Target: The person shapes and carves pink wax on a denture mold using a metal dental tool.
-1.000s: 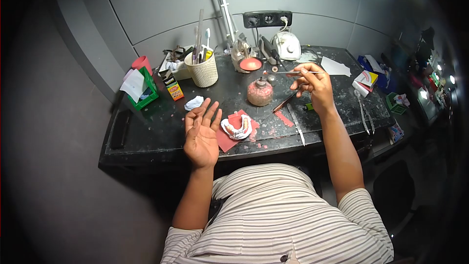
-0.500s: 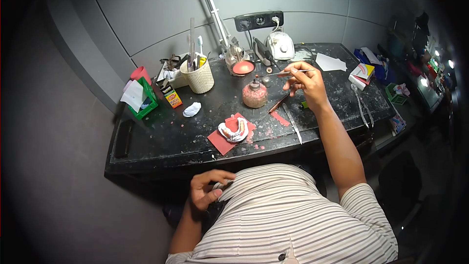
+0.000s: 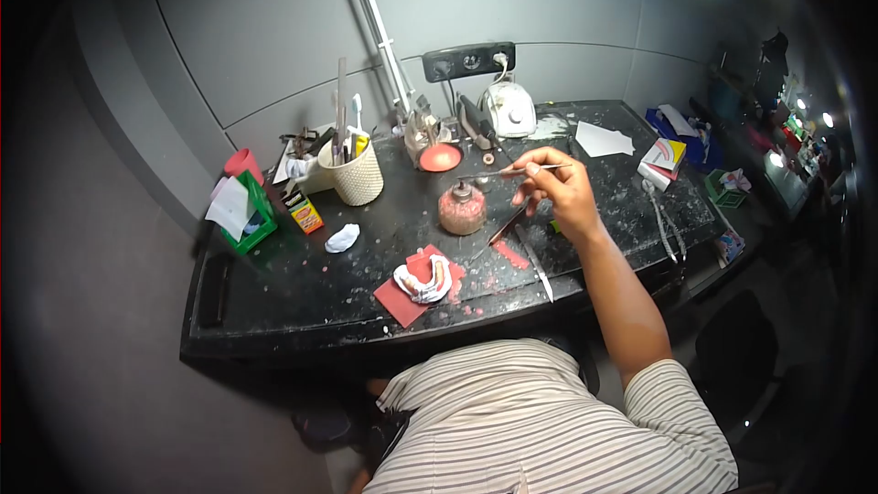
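Observation:
My right hand (image 3: pixel 560 197) pinches a thin metal wax carver (image 3: pixel 521 170) above the desk. The carver's tip is over the wick of a pink-stained glass spirit burner (image 3: pixel 462 212). Below this hand lie a brown-handled tool (image 3: pixel 506 227), a pink wax strip (image 3: pixel 512 254) and a pale flat blade (image 3: pixel 536 267). A white dental cast (image 3: pixel 422 284) with a reddish wax part rests on a red wax sheet (image 3: pixel 395 302) near the front edge. Only a sliver of skin, seemingly of my left hand (image 3: pixel 376 387), shows beside my shirt; its fingers are hidden.
At the left stand a white woven cup (image 3: pixel 357 178) of tools, a green basket (image 3: pixel 251 220) and a small colourful box (image 3: pixel 305 214). Behind are a red round dish (image 3: pixel 440 157) and a white handpiece unit (image 3: pixel 508 112). Metal pliers-like tool (image 3: pixel 666 220) lies right.
My right hand has brought the carver's tip down to the burner's wick. My left hand has dropped from in front of my shirt, almost out of sight. The camera view has shifted.

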`<action>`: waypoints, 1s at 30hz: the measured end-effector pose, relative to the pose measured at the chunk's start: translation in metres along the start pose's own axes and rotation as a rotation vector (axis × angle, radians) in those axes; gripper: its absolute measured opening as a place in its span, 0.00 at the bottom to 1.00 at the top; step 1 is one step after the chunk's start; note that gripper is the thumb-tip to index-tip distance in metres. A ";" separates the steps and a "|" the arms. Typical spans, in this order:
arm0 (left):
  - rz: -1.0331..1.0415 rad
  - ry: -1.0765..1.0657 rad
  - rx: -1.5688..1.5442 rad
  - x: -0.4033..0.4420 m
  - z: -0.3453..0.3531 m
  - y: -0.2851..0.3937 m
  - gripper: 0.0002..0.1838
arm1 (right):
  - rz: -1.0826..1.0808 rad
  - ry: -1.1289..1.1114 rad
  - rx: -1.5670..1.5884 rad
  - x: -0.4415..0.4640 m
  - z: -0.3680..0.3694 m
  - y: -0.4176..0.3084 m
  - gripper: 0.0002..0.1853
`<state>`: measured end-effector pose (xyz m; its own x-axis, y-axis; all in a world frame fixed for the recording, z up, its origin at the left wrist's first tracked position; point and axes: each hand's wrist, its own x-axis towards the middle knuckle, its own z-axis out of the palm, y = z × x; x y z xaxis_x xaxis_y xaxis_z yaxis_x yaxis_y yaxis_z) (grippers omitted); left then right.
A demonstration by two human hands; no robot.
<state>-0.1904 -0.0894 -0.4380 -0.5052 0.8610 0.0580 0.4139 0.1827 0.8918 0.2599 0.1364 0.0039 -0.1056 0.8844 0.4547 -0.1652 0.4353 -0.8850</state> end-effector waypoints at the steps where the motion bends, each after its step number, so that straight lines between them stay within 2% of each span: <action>1: -0.016 0.002 0.004 -0.003 0.003 -0.001 0.23 | -0.003 -0.006 -0.006 -0.001 0.001 0.000 0.10; 30: -0.105 -0.008 0.001 -0.028 0.012 -0.016 0.21 | -0.010 0.047 -0.027 -0.005 0.001 -0.003 0.11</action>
<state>-0.1736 -0.1107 -0.4592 -0.5400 0.8407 -0.0390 0.3600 0.2726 0.8922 0.2594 0.1306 0.0041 -0.0579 0.8864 0.4593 -0.1396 0.4483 -0.8829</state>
